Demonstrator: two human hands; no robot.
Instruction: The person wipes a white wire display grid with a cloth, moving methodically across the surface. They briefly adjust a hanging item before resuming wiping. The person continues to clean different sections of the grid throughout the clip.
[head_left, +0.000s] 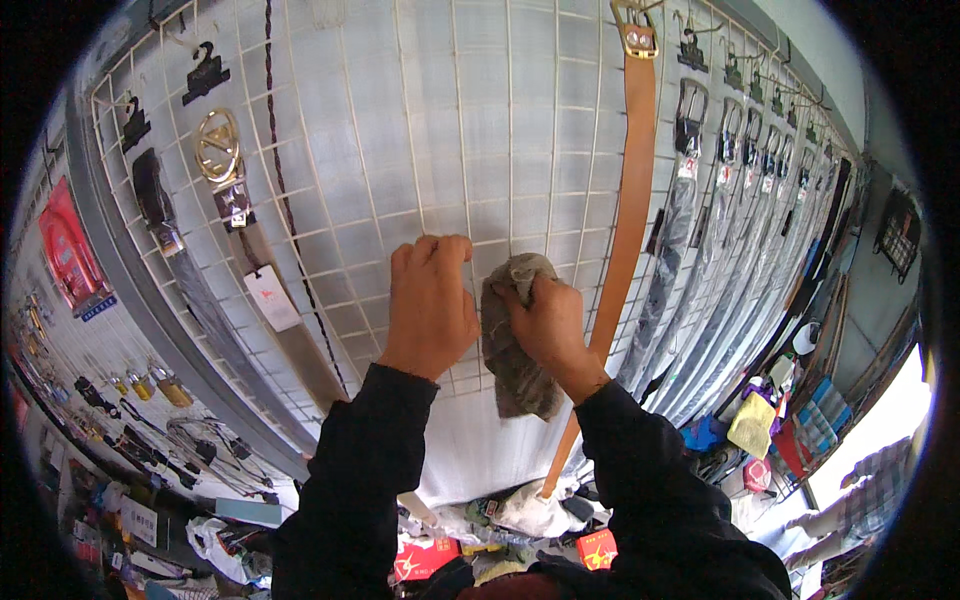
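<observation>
View: head camera, looking onto a hanging display wall.
Left hand [430, 310]: centre of the frame, raised against the white wire grid [463, 150], fingers bent at its wires; I cannot tell whether they close around one.
Right hand [552, 320]: just right of centre, thumb and fingers pinching a bunched cloth.
Cloth [508, 350]: grey-brown, crumpled, centre of the frame between the two hands, its lower end hanging below the right hand.
Sleeves [375, 440]: black, rising from the lower edge on both sides.
Brown belt [628, 180]: hangs from the top, right of centre, gold buckle [638, 35] uppermost; its strap runs down behind the right forearm.
Wrapped belts [672, 265]: a row in clear plastic, upper right to right of the frame.
Round gold buckle [217, 147]: upper left, on a hanging belt with a white tag [272, 298] beside it.
Dark braided strand [281, 180]: long, left of centre.
Black clips [205, 75]: along the top, left and right.
Padlocks [170, 387]: left side, lower half.
Red box [425, 558]: bottom centre.
Plaid garment [875, 490]: on another person, lower right edge.
</observation>
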